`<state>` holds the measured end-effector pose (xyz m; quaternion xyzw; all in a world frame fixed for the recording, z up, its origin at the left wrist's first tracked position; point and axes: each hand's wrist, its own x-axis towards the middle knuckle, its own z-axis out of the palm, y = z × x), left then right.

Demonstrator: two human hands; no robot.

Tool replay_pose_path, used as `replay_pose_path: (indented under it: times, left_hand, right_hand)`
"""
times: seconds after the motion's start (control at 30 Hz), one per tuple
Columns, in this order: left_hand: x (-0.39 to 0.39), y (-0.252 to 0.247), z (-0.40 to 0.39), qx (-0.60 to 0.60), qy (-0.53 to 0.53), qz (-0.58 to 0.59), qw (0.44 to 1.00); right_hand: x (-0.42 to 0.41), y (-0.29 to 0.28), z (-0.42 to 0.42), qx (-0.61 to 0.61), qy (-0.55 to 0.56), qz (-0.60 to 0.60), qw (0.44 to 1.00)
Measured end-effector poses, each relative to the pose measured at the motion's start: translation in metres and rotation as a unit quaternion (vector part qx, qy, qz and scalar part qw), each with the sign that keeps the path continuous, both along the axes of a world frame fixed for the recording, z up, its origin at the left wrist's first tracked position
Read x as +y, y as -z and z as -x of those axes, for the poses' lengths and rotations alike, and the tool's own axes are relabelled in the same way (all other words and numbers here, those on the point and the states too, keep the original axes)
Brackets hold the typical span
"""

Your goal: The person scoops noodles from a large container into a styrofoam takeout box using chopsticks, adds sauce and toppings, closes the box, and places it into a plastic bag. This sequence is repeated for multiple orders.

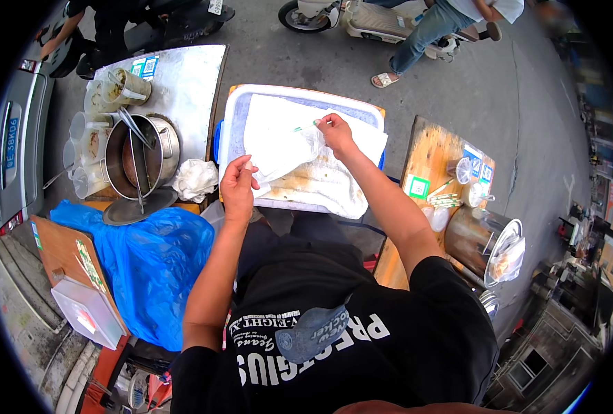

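My right hand pinches a small white and green item, perhaps a wrapped strip, with a thin clear plastic bag hanging beside its fingers. Both are above white cloths or sheets lying in a shallow whitish tray. Toward the tray's near side a stained white cloth shows brownish marks. My left hand is raised at the tray's near left edge, fingers loosely curled, thumb near the index finger. Whether it holds anything thin cannot be told.
A divided steel pot, plastic jugs and a crumpled white cloth are on the left. Blue plastic sheeting lies nearer. On the right, a wooden table bears cups, wrapped sticks and a steel pot. People and scooters are beyond.
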<state>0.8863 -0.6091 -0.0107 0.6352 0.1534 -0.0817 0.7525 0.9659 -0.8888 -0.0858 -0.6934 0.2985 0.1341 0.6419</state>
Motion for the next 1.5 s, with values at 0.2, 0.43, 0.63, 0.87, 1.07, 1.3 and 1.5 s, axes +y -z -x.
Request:
replay_pose_path:
  times: [0.2, 0.43, 0.63, 0.87, 1.07, 1.3, 1.5]
  left_hand:
    - [-0.010, -0.017, -0.007, -0.006, 0.027, 0.039, 0.999]
    - [-0.054, 0.029, -0.034, -0.201, 0.298, -0.400, 0.843]
    - [-0.066, 0.021, -0.033, -0.165, 0.372, -0.585, 0.702]
    - [-0.043, 0.060, -0.025, -0.114, 0.454, -0.534, 0.704]
    - [-0.009, -0.040, -0.026, -0.123, 0.289, -0.393, 0.864]
    - [-0.019, -0.069, -0.009, -0.115, 0.146, -0.210, 0.960]
    - [-0.010, -0.068, -0.014, -0.082, 0.114, -0.205, 0.969]
  right_hand:
    - [0.002, -0.041, -0.002, -0.096, -0.081, 0.145, 0.982]
    - [0.026, -0.081, 0.007, -0.073, -0.201, 0.146, 0.966]
    - [0.055, -0.110, 0.029, -0.077, -0.176, -0.008, 0.981]
    - [0.099, -0.159, 0.051, -0.067, -0.219, -0.069, 0.971]
    - [0.081, -0.167, 0.044, -0.118, -0.200, -0.057, 0.971]
    - [0.096, -0.208, 0.054, -0.364, -0.427, 0.167, 0.811]
    - [0.084, -0.140, 0.053, -0.404, -0.374, 0.188, 0.814]
